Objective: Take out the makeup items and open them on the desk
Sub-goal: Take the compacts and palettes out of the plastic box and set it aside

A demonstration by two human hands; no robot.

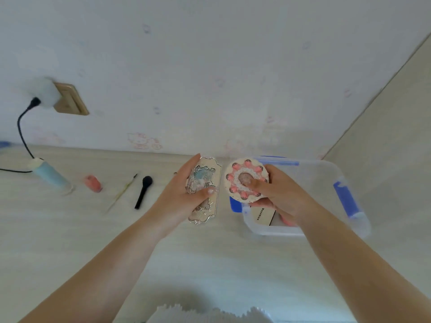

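One word can be read — "Woopkiss", or close to it — on a small cream box (261, 214) inside the clear tub (345, 206).

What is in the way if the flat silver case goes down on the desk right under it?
Nothing visible. The left hand grips the silver case above bare desk; the black brush lies off to its left and the clear box to its right.

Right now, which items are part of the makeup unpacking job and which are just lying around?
In the job:
- ornate palette, held in left hand
- round compact, held in right hand
- clear box
- black brush
- thin brush
- pink item

Lying about:
- blue bottle
- wall plug
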